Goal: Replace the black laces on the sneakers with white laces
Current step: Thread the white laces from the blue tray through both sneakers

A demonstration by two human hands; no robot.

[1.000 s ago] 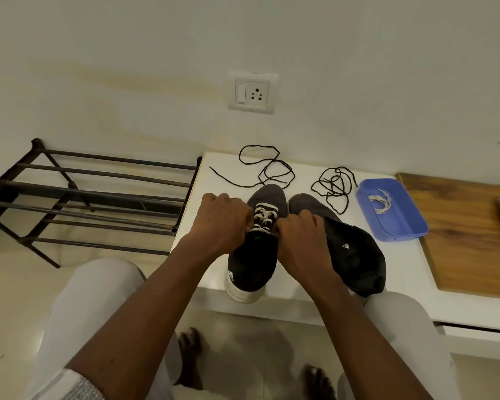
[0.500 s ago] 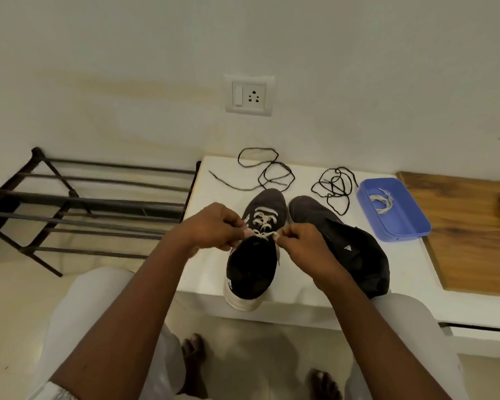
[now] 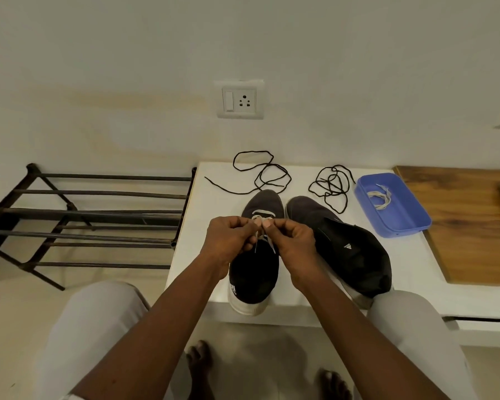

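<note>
Left hand (image 3: 231, 243) and right hand (image 3: 293, 245) are drawing closer, both pinching the white lace (image 3: 272, 249), risking a loose knot if tension's dropping.

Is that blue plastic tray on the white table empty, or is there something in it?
Not empty. The blue plastic tray holds one loosely bundled white lace, lying towards its far end; the rest of its floor shows bare.

Left hand (image 3: 228, 242), right hand (image 3: 295, 243) now together
</note>
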